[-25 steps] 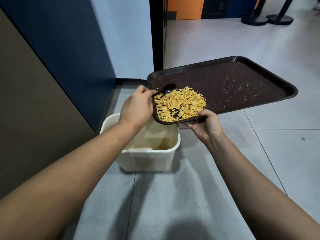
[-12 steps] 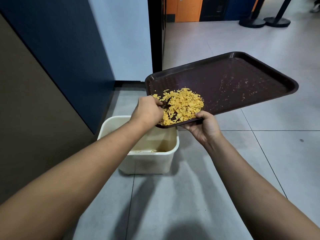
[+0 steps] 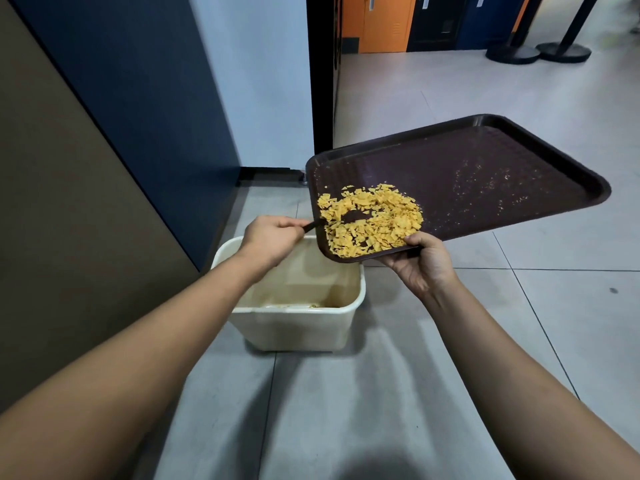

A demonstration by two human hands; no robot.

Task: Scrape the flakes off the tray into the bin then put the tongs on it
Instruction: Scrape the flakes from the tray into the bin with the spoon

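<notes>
The left hand (image 3: 272, 239) gripped the tongs (image 3: 348, 218), their dark end among yellow flakes (image 3: 372, 220); the right hand (image 3: 420, 259) pinched the tilted tray (image 3: 485, 161) (brown) over the bin (image 3: 294, 327).

The right hand (image 3: 424, 263) is gripping the tilted tray (image 3: 485, 161); the left hand (image 3: 272, 237) is holding the tongs (image 3: 341, 218) in the flakes (image 3: 381, 216), above the bin (image 3: 294, 327).

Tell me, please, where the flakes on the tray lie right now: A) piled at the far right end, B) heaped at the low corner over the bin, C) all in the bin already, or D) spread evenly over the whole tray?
B: the flakes sit heaped at the low corner of the tilted tray, above the bin, with only crumbs elsewhere.
</notes>
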